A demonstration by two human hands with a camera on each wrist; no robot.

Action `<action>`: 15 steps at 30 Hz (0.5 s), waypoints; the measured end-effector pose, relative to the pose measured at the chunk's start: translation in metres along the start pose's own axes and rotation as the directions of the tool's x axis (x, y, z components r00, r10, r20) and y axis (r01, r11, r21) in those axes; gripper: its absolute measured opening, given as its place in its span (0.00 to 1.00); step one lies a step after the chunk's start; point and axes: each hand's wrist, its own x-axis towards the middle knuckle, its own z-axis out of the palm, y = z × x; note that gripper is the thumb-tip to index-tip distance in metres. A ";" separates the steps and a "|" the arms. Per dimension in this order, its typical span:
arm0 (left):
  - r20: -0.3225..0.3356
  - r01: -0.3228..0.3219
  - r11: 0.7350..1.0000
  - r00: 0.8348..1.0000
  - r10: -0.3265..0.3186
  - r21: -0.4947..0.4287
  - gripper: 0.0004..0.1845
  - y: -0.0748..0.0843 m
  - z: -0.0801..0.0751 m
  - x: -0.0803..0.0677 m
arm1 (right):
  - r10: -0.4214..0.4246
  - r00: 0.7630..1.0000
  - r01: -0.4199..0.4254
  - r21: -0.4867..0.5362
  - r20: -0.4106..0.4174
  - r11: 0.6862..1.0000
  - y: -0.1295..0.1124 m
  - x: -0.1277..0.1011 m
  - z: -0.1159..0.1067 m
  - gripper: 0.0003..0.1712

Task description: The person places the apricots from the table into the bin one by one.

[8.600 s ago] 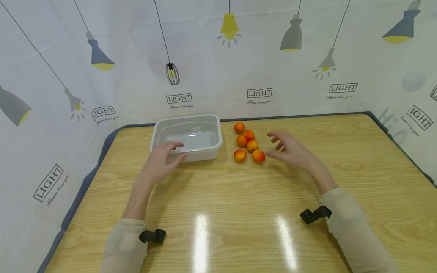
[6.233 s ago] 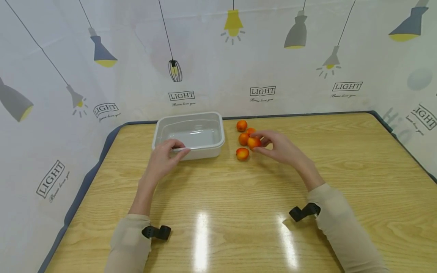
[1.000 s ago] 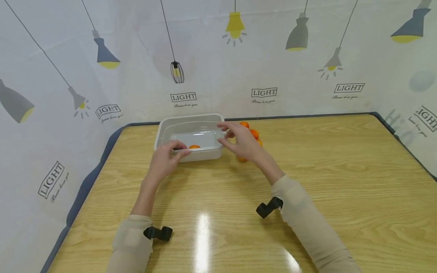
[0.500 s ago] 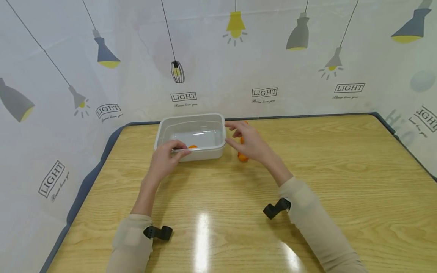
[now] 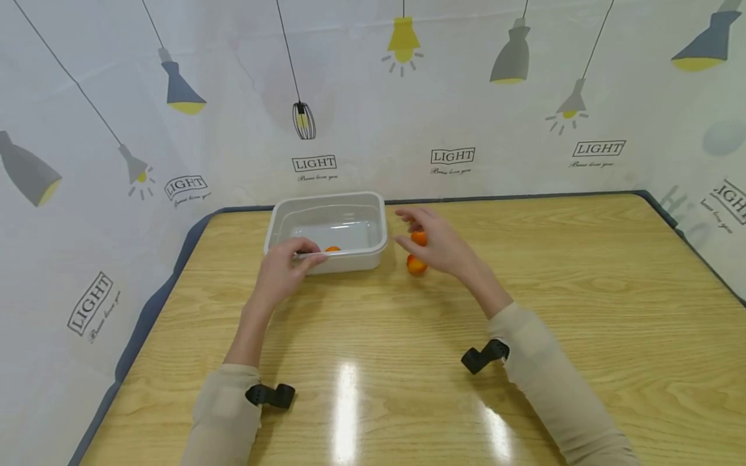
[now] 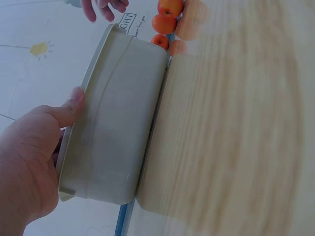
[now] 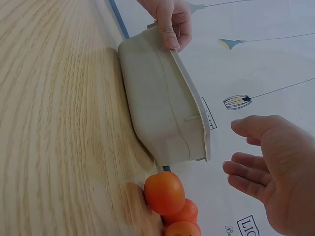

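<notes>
1. Pale wood-grained table (image 5: 373,336) is filling the lower part of the head view, and a white backdrop (image 5: 361,71) is rising behind it, showing printed hanging lamps (image 5: 403,39)
2. Toward the table's far edge, left of centre, a white rectangular tub (image 5: 355,261) is standing upright on its base
3. Inside the tub, by its near wall, an orange fruit (image 5: 333,248) is showing only its top
4. At the near rim, the left hand (image 5: 282,268) is pinching the tub, its thumb lying outside and its fingers reaching inside
5. Just right of the tub, loose orange fruits (image 5: 416,265) are lying close together; the right wrist view is showing three
6. Near them, the right hand (image 5: 440,243) is hovering apart from the tub, thumb and fingers standing wide
7. Farther out, beige sleeves (image 5: 562,395) are covering both forearms, with black devices (image 5: 486,356) sitting on them
</notes>
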 end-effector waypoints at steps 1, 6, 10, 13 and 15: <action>-0.001 0.001 1.000 1.000 -0.001 -0.001 0.10 0.000 0.000 0.000 | 0.003 1.000 -0.003 0.001 0.002 1.000 0.001 0.000 -0.001 0.28; 0.000 0.007 1.000 1.000 -0.007 -0.003 0.10 0.001 0.000 0.000 | 0.003 1.000 -0.003 0.001 -0.004 1.000 0.005 -0.004 -0.004 0.27; 0.003 0.013 1.000 1.000 -0.013 -0.007 0.11 0.000 0.000 0.000 | -0.009 1.000 0.009 -0.003 -0.013 1.000 0.007 -0.008 -0.007 0.27; 0.004 0.020 1.000 1.000 -0.020 -0.012 0.11 0.001 -0.001 0.000 | -0.012 1.000 0.012 -0.002 -0.017 1.000 0.009 -0.010 -0.009 0.26; 0.004 0.020 1.000 1.000 -0.020 -0.012 0.11 0.001 -0.001 -0.001 | -0.008 1.000 0.008 -0.005 -0.017 1.000 0.010 -0.011 -0.011 0.26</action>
